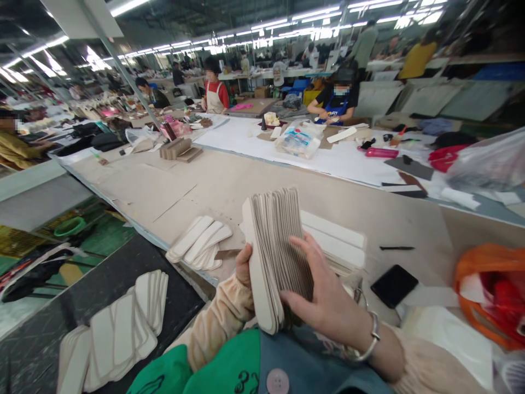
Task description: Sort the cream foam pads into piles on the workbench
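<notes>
A thick stack of pale, round-ended flat strips (266,262) stands tilted in front of my body, with its many layered edges turned to the right. My left hand (243,266) holds it from the left side; the thumb shows and the other fingers are hidden behind the stack. My right hand (328,295) lies against the layered edges, thumb and fingers spread apart and touching them. Just behind my right hand, more white strips (334,235) lie piled on the table. A fanned group of strips (200,241) rests left of the held stack.
More fanned strips (118,328) lie on a black board (33,334) at lower left. Right of me are a black phone (394,285), a dark thin tool (397,248) and an orange bag (471,273). Across the long table (229,169), a co-worker (336,101) handles pieces near a plastic bag (299,138).
</notes>
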Available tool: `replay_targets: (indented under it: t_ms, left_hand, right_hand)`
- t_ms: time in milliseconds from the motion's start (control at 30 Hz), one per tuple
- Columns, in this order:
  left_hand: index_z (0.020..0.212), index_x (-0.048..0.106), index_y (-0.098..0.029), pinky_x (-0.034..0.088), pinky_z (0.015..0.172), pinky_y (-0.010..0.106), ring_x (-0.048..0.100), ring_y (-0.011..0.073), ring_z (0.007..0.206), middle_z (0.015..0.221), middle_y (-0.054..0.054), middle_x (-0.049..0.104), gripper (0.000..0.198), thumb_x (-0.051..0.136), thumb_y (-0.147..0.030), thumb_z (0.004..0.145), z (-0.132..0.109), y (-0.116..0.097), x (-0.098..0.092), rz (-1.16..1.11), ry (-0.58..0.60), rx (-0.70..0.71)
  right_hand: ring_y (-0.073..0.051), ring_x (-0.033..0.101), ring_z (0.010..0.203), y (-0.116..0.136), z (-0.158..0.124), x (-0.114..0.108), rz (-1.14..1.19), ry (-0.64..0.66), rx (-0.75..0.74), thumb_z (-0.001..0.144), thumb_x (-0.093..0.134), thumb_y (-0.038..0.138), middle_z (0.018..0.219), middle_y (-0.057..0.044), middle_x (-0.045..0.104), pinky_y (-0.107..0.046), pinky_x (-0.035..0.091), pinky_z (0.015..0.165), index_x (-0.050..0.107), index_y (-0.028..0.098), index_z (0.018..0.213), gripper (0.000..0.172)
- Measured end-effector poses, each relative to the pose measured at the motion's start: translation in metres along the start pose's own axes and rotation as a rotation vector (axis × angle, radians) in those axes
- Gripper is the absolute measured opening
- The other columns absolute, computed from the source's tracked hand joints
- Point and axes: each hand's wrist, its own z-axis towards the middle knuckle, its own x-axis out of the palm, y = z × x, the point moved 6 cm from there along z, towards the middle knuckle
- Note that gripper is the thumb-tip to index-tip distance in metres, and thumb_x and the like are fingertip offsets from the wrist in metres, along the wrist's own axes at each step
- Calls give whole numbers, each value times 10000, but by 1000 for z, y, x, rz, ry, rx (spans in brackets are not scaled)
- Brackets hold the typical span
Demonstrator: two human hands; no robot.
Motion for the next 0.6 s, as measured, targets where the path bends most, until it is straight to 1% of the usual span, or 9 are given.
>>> replay_targets:
  t_ms: [67, 133, 200, 233, 300, 367, 433, 500, 600]
  left_hand:
    - [1140, 634, -129, 344, 1077, 538, 535, 357, 1192, 1149, 118, 675, 574, 579, -548, 751, -7, -5, -14, -54, -52, -32]
    - [1110, 650, -103, 392, 1043, 542, 598, 361, 1103, 1100, 145, 692, 544, 628, -484, 723, -21, -12, -34, -33, -159, -74]
    - [1062, 670, -85, 444, 1004, 522, 639, 355, 1027, 1048, 160, 707, 470, 668, -388, 703, -38, -20, -56, 34, -299, -87]
    - [1058, 671, -79, 465, 988, 504, 648, 349, 1011, 1029, 162, 712, 442, 673, -347, 706, -47, -23, -65, 73, -365, -107]
    - [1115, 649, -82, 500, 953, 468, 655, 333, 1004, 1004, 156, 719, 432, 663, -291, 738, -63, -26, -81, 157, -475, -168]
    - [1215, 598, -97, 528, 913, 438, 664, 316, 992, 992, 143, 723, 482, 655, -263, 765, -74, -27, -92, 240, -544, -221]
    - [1288, 545, -113, 542, 880, 412, 671, 304, 975, 1000, 138, 722, 552, 666, -249, 767, -76, -27, -98, 307, -564, -235]
    - [1315, 519, -115, 546, 859, 395, 673, 300, 964, 1014, 143, 716, 599, 684, -253, 756, -70, -27, -99, 350, -547, -238]
    - [1314, 511, -115, 543, 828, 384, 668, 301, 960, 1041, 155, 704, 642, 715, -282, 729, -46, -23, -97, 408, -484, -257]
  right_hand:
    - [-268, 136, 1442, -20, 8, 16, 228, 58, 61, 802, 624, 358, 1562, -131, 140, -516, 187, 1161, 43, 212, 1499, 919]
    - [-267, 125, 1444, -40, 16, 42, 407, 133, 148, 784, 651, 448, 1572, -144, 96, -501, 177, 1164, -68, 182, 1500, 1049]
    - [-277, 100, 1446, -55, 22, 75, 496, 201, 244, 701, 720, 514, 1572, -165, 69, -478, 139, 1176, -72, 138, 1499, 1185]
    - [-284, 116, 1442, -62, 24, 93, 532, 223, 287, 659, 750, 521, 1568, -172, 84, -471, 130, 1179, -54, 130, 1500, 1228]
    - [-306, 170, 1427, -72, 25, 128, 572, 259, 343, 569, 814, 486, 1556, -176, 143, -478, 135, 1177, -1, 144, 1504, 1286]
    - [-321, 261, 1391, -78, 26, 154, 612, 253, 356, 504, 852, 414, 1522, -170, 249, -487, 183, 1163, 70, 166, 1498, 1288]
    - [-312, 364, 1331, -81, 27, 170, 674, 217, 339, 482, 859, 344, 1460, -148, 370, -478, 256, 1136, 158, 186, 1474, 1224]
    - [-286, 457, 1253, -84, 28, 174, 753, 183, 330, 491, 844, 291, 1380, -119, 471, -455, 333, 1094, 238, 194, 1432, 1123]
    - [-258, 558, 1114, -95, 31, 169, 825, 133, 420, 515, 795, 221, 1240, -91, 581, -443, 425, 1006, 277, 193, 1389, 1016]
